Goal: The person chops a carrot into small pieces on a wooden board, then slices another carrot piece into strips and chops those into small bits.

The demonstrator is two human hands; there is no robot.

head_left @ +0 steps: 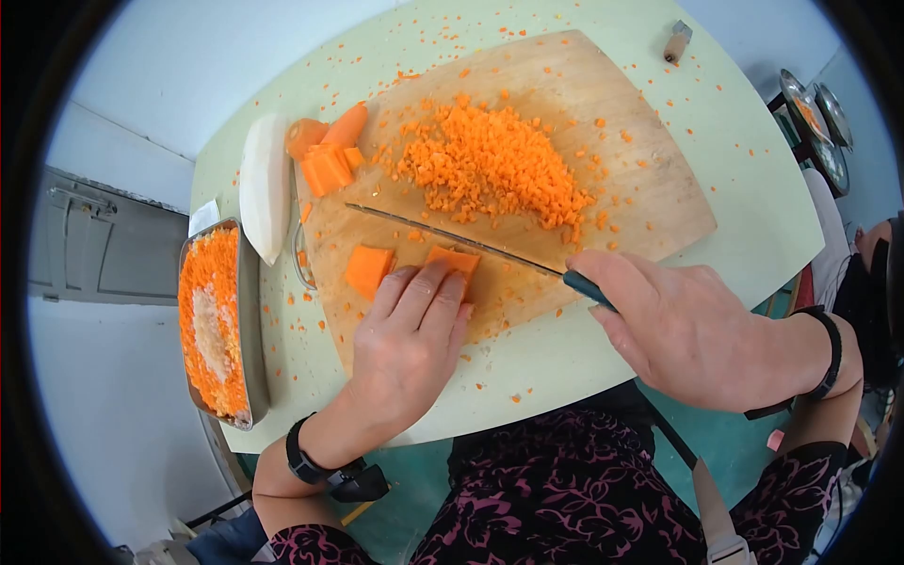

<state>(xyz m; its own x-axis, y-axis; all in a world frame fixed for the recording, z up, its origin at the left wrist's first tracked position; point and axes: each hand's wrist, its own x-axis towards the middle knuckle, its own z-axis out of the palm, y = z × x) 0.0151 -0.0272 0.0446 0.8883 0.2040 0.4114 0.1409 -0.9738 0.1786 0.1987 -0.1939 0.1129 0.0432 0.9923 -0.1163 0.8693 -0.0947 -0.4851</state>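
My right hand is closed round the dark green handle of a kitchen knife. Its long blade points left across the wooden cutting board, with the edge seen almost side-on. The fingers of my left hand are bent over a carrot piece near the board's front edge, partly covering it. Just left of those fingertips lies another flat carrot chunk. Beyond the blade spreads a heap of finely diced carrot.
Carrot pieces rest at the board's left corner, beside a peeled white radish-like vegetable. A metal tray of diced carrot and a paler chopped food stands left. A small handled tool lies at the table's far right.
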